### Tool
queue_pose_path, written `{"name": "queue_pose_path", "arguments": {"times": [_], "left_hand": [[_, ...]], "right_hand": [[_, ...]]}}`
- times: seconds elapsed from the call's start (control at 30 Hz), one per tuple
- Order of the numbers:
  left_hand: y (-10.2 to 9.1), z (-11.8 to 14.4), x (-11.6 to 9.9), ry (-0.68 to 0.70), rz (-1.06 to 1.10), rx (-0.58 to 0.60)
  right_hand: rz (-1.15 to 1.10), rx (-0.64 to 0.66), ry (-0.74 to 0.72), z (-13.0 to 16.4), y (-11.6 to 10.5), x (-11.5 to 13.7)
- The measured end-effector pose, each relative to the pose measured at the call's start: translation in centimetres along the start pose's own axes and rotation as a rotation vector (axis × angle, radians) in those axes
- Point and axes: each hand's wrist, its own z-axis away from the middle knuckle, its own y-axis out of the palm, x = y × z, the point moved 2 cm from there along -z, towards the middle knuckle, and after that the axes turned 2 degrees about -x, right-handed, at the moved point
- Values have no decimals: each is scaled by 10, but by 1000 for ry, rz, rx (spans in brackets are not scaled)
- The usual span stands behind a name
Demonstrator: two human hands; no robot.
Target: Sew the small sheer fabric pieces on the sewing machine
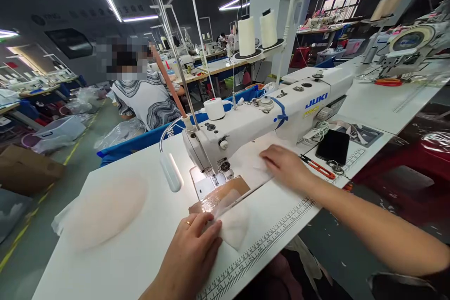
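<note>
We are at the sewing machine (260, 117), and as far as we can judge the work is at its beginning: no finished seam shows on the piece under our hands. Our left hand (191, 255) lies flat near the front edge of the table (140, 253), fingers together and pressed down on a small white fabric piece (232, 225), which rests just in front of the needle plate (206, 186). Beside it a brown piece (225, 194) lies under the presser foot area, though we cannot tell whether the needle is down in it. Our right hand (286, 166) rests further back on the table, under the arm of the machine, fingers loosely together on another sheet of white fabric (248, 164); whether it grips or only presses, we cannot tell.

Toward the left edge of the table lies a pile of pale padded pieces (101, 211). Whether these are sewn or waiting cannot be made out.

As for containers, a blue trough (140, 143) runs along the far edge of the table; its contents are hidden from us. Near the right edge lie red snips (318, 168) and a black phone (333, 146). Two cones of thread (258, 33) stand on the rack behind. Another person (144, 93) sits at the next table.
</note>
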Motion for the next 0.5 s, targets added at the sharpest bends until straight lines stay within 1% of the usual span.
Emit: {"name": "queue_pose_path", "arguments": {"times": [0.07,0.1,0.13,0.17,0.2,0.27,0.33,0.37,0.4,0.43,0.5], "left_hand": [[-6,3,-4,-26,3,3],[-8,4,-7,-39,4,4],[-9,4,-9,-50,4,1],[-10,3,-12,-59,5,-9],[-9,2,-16,-65,5,-22],[-4,-4,-22,-68,10,-30],[3,-11,-27,-53,41,-17],[6,-13,-29,-42,67,-6],[8,-16,-30,-40,102,3],[9,-17,-30,-48,147,6],[5,-17,-27,-108,257,-13]], "right_hand": [[241,-138,77,-4,-16,-9],[314,-185,69,-3,-23,-9],[327,-203,27,-1,-27,-4],[273,-187,-46,2,-30,3],[169,-137,-135,6,-31,14],[-94,40,-288,15,-27,38],[-319,253,-364,22,-18,61],[-398,343,-380,24,-12,70],[-458,406,-387,25,-6,77],[-504,437,-386,26,1,82],[-575,435,-339,24,12,87]]}}
